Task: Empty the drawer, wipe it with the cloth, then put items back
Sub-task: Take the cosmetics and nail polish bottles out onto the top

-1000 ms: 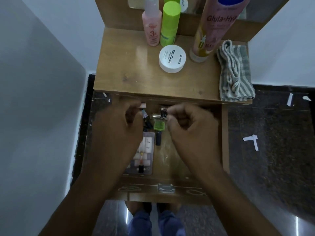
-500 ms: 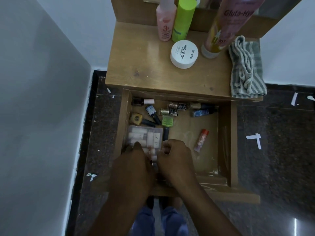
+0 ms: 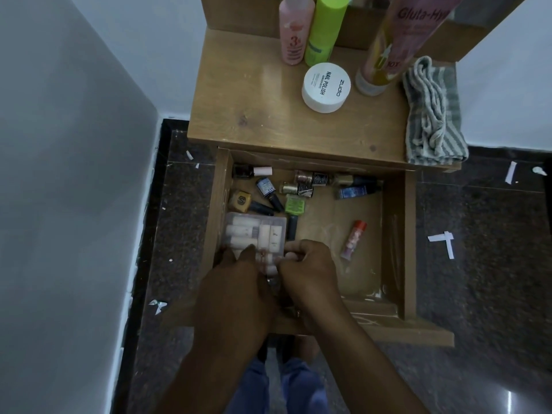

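The wooden drawer [image 3: 400,234] stands pulled out below the table top. Inside lie several nail polish bottles [image 3: 298,188], a green sachet [image 3: 294,204], a red-capped tube [image 3: 353,239] and a clear plastic box [image 3: 254,231] of white pieces at the front left. My left hand [image 3: 239,282] and my right hand [image 3: 307,264] both grip the near end of that box, which they partly hide. The striped grey cloth [image 3: 431,115] lies folded on the table top's right edge.
On the table top [image 3: 254,115] stand a pink bottle [image 3: 294,31], a green bottle [image 3: 324,28], a tall pink bottle [image 3: 400,43] and a white round jar [image 3: 326,87]. A grey wall closes the left side. Paper scraps [image 3: 443,242] dot the dark floor.
The drawer has come further out. Both hands have moved from the bottles at the drawer's back to the front, where they now hold the clear box's near end.
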Demonstrator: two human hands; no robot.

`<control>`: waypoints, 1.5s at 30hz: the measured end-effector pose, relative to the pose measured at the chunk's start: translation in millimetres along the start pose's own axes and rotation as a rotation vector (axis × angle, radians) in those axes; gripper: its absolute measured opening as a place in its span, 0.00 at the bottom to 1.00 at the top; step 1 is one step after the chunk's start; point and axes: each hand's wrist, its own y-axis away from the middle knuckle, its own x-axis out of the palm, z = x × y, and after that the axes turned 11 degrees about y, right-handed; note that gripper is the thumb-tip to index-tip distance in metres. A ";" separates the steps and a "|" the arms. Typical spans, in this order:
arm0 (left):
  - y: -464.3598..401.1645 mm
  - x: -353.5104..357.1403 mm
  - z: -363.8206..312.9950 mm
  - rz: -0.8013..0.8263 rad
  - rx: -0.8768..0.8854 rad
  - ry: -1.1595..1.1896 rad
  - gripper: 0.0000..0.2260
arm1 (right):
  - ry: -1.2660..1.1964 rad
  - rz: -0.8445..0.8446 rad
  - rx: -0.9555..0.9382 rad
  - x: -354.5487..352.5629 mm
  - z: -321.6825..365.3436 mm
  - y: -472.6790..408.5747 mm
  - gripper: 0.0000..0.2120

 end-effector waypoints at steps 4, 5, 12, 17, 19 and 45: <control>3.6 7.5 7.5 -0.021 0.032 0.006 0.16 | -0.030 0.039 0.065 -0.6 2.9 -1.7 0.21; 4.1 8.7 8.6 -0.022 0.035 0.002 0.15 | -0.032 0.037 0.075 -0.5 2.0 -3.2 0.21; 5.6 12.5 9.1 -0.071 0.037 0.002 0.12 | -0.069 0.046 0.092 -0.1 -11.2 -20.2 0.14; 7.9 12.9 5.0 -0.133 0.027 0.038 0.10 | -0.076 0.141 0.069 0.6 -10.5 -23.1 0.14; 6.9 13.7 6.1 -0.154 0.022 0.048 0.10 | -0.080 0.156 0.061 -2.2 -11.1 -22.8 0.10; -34.8 32.0 14.1 -0.189 -0.091 0.002 0.08 | -0.258 -0.059 -0.249 -101.7 -10.7 -6.3 0.11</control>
